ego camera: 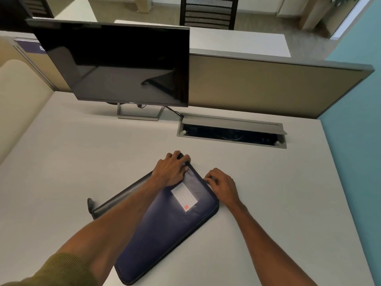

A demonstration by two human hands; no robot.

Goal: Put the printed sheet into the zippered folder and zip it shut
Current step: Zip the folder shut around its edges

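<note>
Olive sleeve (61, 271) and two bare forearms reach from the bottom of the frame to the dark blue folder (165, 230), which lies slanted on the desk (268, 182) at lower centre. The left hand (172, 170) curls its fingers over the folder's far corner. The right hand (223, 185) bends its fingers close together at the zip (213, 193), apparently pinching the pull. No printed sheet shows, so it is probably inside. The zipping step seems in hand; next the pull must run along the edge while the corner is held steady.
</note>
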